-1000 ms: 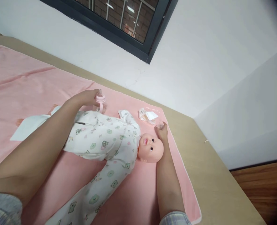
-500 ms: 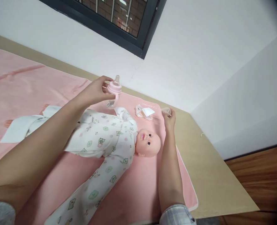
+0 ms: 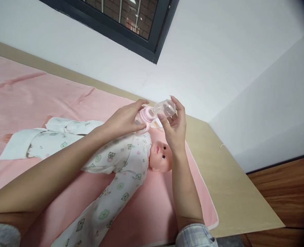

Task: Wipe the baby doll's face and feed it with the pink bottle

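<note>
A baby doll (image 3: 131,156) in a white printed sleepsuit lies on a pink blanket (image 3: 25,99), its head (image 3: 160,157) toward the right. Above its chest, both my hands meet at a baby bottle. My left hand (image 3: 124,120) is closed around the pink bottle collar (image 3: 144,116). My right hand (image 3: 176,127) pinches a clear cap (image 3: 166,108) at the bottle's teat end. The bottle's body is hidden behind my left hand.
The blanket covers a beige tabletop (image 3: 226,185) set against a white wall with a dark-framed window (image 3: 131,31). The table's right edge drops to a wooden floor (image 3: 285,199). A white cloth (image 3: 15,145) lies under the doll's far end.
My left hand lifted the bottle from beside the doll and carried it rightward. My right hand picked up the clear cap near the blanket's corner and brought it to the bottle's top.
</note>
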`<state>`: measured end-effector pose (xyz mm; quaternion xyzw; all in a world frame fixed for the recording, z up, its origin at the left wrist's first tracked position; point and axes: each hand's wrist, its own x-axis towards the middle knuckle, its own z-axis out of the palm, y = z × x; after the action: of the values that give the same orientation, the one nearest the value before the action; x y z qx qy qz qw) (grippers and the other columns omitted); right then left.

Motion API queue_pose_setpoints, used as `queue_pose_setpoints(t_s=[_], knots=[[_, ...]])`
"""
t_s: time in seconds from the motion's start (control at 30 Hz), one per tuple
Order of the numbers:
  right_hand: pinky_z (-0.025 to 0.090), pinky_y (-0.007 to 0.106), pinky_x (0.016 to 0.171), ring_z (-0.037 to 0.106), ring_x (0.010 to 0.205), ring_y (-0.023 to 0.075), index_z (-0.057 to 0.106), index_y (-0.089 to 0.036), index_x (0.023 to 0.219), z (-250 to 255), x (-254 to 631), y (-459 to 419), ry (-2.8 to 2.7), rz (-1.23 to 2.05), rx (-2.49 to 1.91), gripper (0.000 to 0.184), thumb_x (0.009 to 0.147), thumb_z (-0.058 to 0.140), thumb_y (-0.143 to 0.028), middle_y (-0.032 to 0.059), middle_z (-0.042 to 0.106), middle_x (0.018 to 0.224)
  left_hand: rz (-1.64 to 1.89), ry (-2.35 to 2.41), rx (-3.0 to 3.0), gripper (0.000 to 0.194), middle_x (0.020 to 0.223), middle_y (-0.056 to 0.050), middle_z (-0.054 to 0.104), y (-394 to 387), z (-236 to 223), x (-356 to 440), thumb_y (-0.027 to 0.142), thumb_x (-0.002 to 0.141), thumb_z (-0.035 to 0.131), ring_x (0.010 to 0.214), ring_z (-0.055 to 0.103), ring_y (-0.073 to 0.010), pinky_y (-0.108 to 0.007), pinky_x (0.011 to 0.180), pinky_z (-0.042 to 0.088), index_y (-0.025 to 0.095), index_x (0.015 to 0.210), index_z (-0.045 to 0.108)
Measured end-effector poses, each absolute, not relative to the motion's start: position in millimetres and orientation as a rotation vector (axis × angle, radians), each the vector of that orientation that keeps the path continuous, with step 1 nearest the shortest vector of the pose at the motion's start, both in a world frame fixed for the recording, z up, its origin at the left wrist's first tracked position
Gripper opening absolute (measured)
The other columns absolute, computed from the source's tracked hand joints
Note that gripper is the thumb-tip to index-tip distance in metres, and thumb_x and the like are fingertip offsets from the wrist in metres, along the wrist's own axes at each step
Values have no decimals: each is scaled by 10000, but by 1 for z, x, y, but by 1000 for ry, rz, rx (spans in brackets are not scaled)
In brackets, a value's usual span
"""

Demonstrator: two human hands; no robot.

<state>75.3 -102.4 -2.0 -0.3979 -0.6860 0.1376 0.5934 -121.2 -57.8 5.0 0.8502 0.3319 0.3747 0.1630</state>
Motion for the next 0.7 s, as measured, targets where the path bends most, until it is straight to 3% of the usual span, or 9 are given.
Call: queue_pose_setpoints(t_s=[0.2,0.4,0.57,0.7], knots=[[491,523,1152,430,1463,286,403,-363,1528,-7,63,-106,-1696,304,-983,669,935,623,-580,78,427,1562,1118,998,2477,717,1342,-104,661,-68,7,-118,352,799,654,1142,670,-350,-429,870,535,214,1470,442],[541,516,1102,476,1440,289,194,-403,1603,-5,52,-114,-1690,441,-981,865,901,651,-622,65,342,1616,1187,1048,2433,792,1277,-96,684,-73,7,-113,351,782,718,1162,658,-342,-432,939,522,236,1502,408],[566,519,1064,494,1421,298,213,-417,1594,-4,59,-109,-1616,353,-985,860,889,675,-587,59,387,1579,1143,1048,2472,847,1411,-96,624,-76,10,-114,431,826,743,1250,616,-362,-442,1019,489,248,1557,355],[568,494,1047,457,1445,307,195,-405,1605,-4,103,-90,-1495,147,-1022,901,869,696,-543,67,307,1624,896,940,2631,703,1478,-50,587,-80,18,-133,451,878,697,1263,608,-368,-444,1037,476,300,1524,463]])
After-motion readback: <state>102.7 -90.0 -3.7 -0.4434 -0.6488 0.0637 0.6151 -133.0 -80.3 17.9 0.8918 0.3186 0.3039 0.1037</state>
